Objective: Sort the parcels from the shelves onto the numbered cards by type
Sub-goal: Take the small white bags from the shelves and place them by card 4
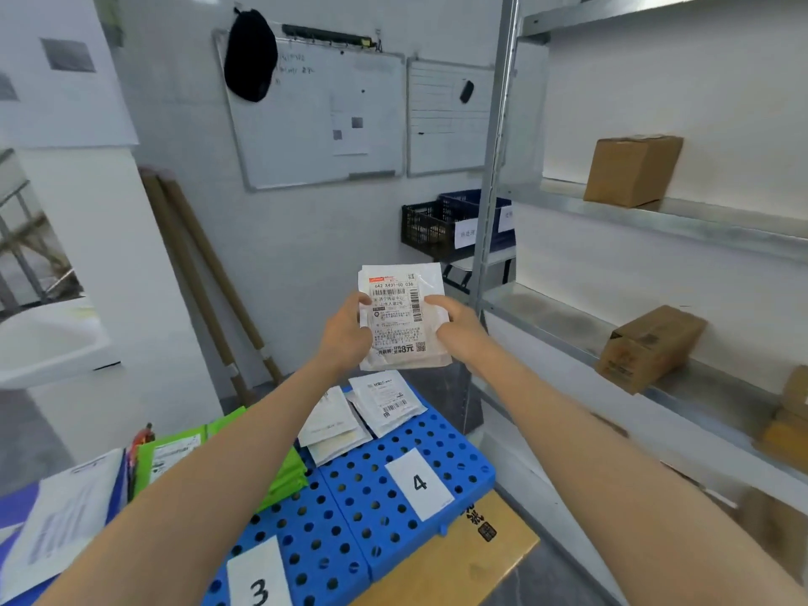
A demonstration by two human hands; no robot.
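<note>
Head view. Room: white wall with two whiteboards (315, 120) (a black cap (250, 56) hangs on the corner of the larger one). Cardboard tubes (205, 273) lean against the wall at left, and a sink (48, 343) is at far left. Metal shelves (647, 214) run down the right side. Upper box (632, 170) sits on the middle shelf. Lower box (651, 347) sits askew on the shelf below. More brown items at the right frame edge are too cropped to identify. Beyond the shelf post are a black crate (430, 229) and a blue crate (470, 205), each with a white tag.

Worktop (376, 513): blue, perforated, in front and below. Card 4 (419, 483) lies near its right edge. Card 3 (258, 583) lies at the near edge, partly cut off by the frame. White parcels (387, 406) lie overlapping at the far edge, beyond card 4. Green parcels (175, 452) are stacked toward the left, partly hidden by the left forearm. Papers (57, 522) lie at the left corner. A yellow-brown carton (459, 562) touches the worktop's right edge, lower down.

Parcel (404, 317): flat white pouch with its barcode label facing the camera. It is held upright in the air above the worktop's far edge, apart from the white parcels beneath it.

Left hand (347, 332): grasps the parcel's left edge, thumb on the front. Right hand (459, 325): grasps the right edge, thumb across the front (other fingers hidden behind the pouch). Both arms are outstretched.
</note>
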